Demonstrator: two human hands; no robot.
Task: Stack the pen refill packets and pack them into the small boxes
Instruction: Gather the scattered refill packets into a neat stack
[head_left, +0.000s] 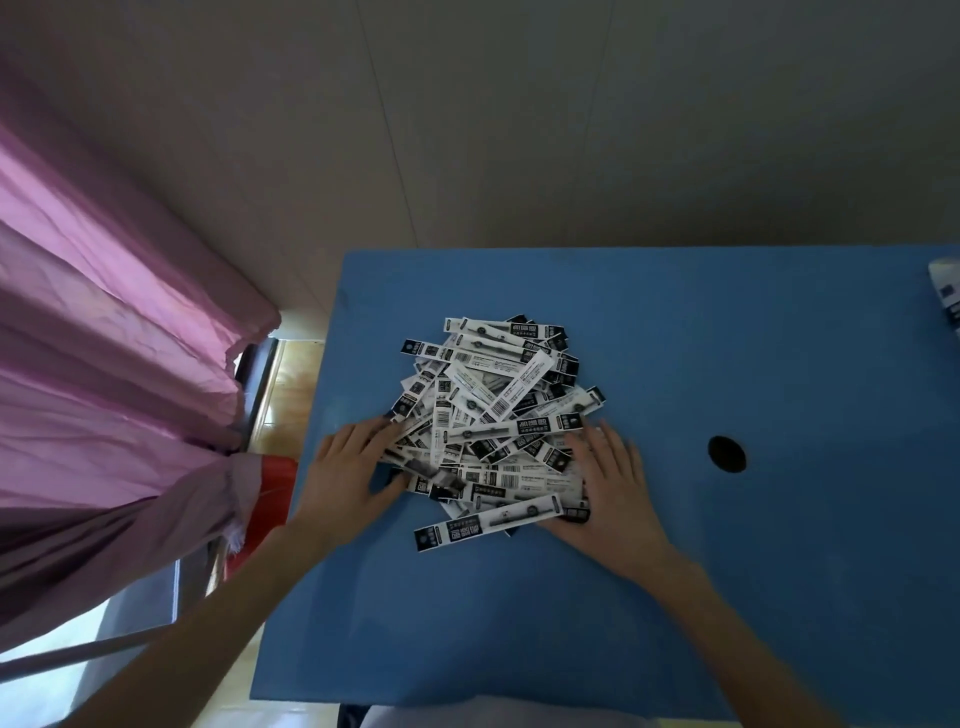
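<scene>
Right now a loose heap of pen refill packets (488, 415) lies near the middle of a blue table (727, 597), the long black-and-white strips crossing one another at every angle with no order to them. One packet (488, 519) lies at the near edge of the heap, stretched almost sideways and slightly apart from the thickest part of the pile. Both bare hands reach in from the near side and flank the heap. The left hand (348, 467) rests palm down at the heap's left edge, its fingers straight and spread, their tips touching or lying on the outermost packets, while the thumb points toward the pile's lower left corner. The right hand (608, 483) lies flat at the heap's right edge in the same manner, fingers extended and slightly fanned, the fingertips upon the packets there; neither hand curls round or pinches anything. Well to the right of the right hand, a dark round hole (727, 453) shows in the table top. At the far right edge of the view a white and blue object (946, 296) sits on the table, cut off by the frame, and what it is cannot be told. To the left of the table hangs a pink curtain (114, 332), with something red (270, 499) showing beneath its lower folds, just beside the table's left edge. Behind the table stands a plain pale wall (571, 114).
</scene>
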